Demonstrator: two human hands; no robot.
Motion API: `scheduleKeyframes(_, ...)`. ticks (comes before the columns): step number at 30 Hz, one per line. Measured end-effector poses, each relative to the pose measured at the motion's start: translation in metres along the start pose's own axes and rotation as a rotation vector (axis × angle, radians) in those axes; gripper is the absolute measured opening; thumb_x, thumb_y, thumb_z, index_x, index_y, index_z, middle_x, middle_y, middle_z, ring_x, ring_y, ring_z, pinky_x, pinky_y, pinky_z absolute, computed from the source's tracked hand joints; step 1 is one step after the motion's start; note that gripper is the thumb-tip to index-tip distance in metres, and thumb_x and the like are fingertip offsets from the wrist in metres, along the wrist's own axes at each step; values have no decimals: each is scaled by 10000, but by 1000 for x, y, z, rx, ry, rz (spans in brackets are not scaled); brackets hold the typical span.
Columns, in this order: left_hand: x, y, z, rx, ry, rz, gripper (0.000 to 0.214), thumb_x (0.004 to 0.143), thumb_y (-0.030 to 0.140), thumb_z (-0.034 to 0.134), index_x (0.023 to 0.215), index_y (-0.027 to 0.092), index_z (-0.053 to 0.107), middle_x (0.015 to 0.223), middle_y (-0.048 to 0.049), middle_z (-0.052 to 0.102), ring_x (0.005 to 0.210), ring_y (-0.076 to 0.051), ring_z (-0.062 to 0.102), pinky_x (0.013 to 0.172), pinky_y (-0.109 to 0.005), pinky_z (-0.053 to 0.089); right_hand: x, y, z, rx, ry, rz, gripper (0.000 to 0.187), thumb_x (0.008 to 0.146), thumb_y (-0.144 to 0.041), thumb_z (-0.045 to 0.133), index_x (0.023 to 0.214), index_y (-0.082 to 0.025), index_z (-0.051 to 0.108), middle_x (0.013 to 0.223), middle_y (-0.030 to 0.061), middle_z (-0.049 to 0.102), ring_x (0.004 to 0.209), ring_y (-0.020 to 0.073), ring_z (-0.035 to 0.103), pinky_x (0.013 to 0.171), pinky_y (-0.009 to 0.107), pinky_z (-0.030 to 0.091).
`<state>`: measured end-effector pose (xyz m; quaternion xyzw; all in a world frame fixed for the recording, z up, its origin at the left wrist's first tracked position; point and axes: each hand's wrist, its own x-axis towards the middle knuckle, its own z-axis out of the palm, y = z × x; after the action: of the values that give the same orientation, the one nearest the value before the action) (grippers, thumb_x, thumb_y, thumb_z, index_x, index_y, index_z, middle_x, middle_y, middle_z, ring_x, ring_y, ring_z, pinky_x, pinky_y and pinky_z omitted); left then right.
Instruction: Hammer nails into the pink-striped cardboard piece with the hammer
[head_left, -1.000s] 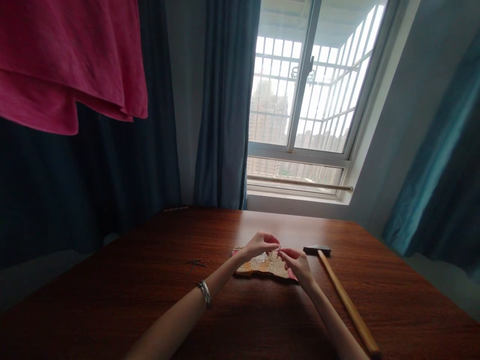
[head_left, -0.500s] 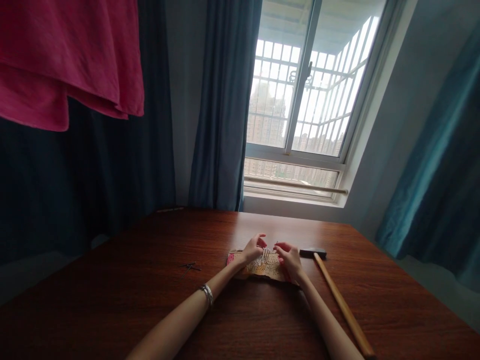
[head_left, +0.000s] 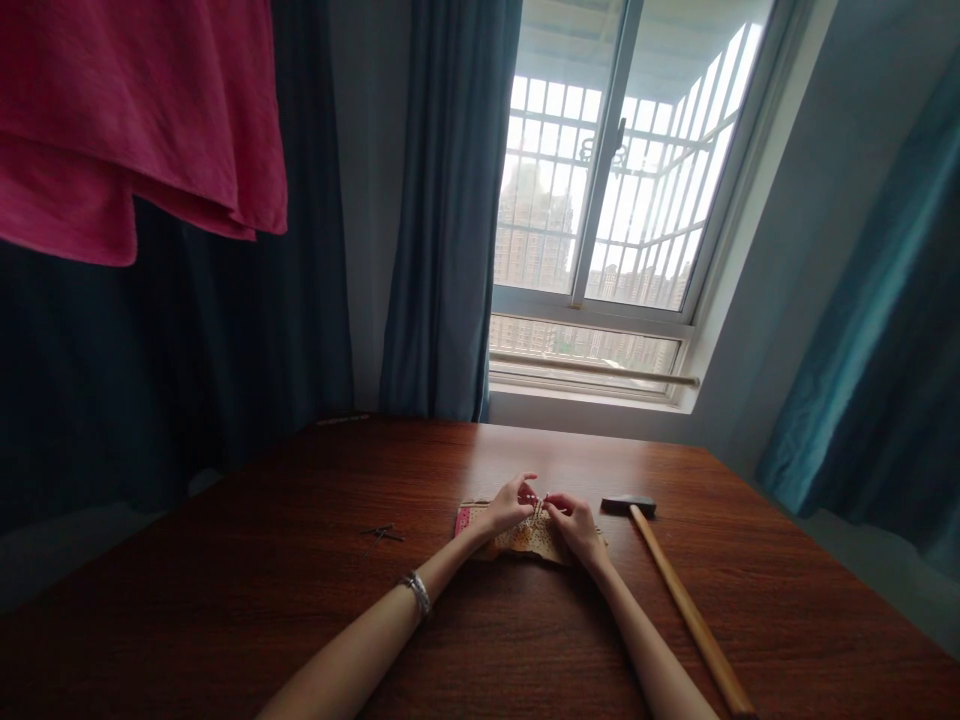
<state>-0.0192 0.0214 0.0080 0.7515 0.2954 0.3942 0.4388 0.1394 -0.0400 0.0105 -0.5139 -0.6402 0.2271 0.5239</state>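
Note:
A flat, pale yellowish piece [head_left: 551, 545] dotted with many small dark spots, pink at its left end, lies on the table between my hands. Several thin dark nails [head_left: 538, 512] stand upright near its middle. My left hand [head_left: 512, 504] rests over its left part, thumb and fingers curled together close to the nails; what they hold, if anything, is too small to make out. At the right side of the nails, my right hand [head_left: 574, 522] pinches what looks like a thin nail, largely hidden by the fingertips.
Several loose dark nails [head_left: 382, 533] lie on the brown wooden table [head_left: 480, 640] to the left. A hammer [head_left: 679, 590] with a wooden handle and dark head lies at the right. Curtains, a barred window [head_left: 600, 200] and a hanging pink cloth [head_left: 150, 120] are beyond.
My right hand has moved slightly left and down, bringing its fingertips against the upright nails. My left hand has shifted a little, staying beside them.

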Motion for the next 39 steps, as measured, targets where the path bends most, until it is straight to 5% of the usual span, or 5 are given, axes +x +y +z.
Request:
scheduleKeyframes(17, -3, 6, 1, 116, -56, 5, 271, 668, 236, 594, 913, 122, 607, 803, -51, 638, 735, -159, 582, 647, -247, 443, -5, -14, -4, -66, -66, -82, 196, 754, -322, 546, 776, -207, 704, 780, 45, 676, 723, 174, 629, 648, 272, 497)
scheduleKeyframes(39, 1, 11, 3, 220, -53, 7, 269, 671, 326, 609, 807, 99, 657, 717, -32, 641, 686, -141, 551, 590, -201, 387, -7, -8, -3, -220, -123, -124, 170, 755, -195, 530, 765, -189, 700, 803, 34, 637, 736, 140, 572, 702, 238, 433)
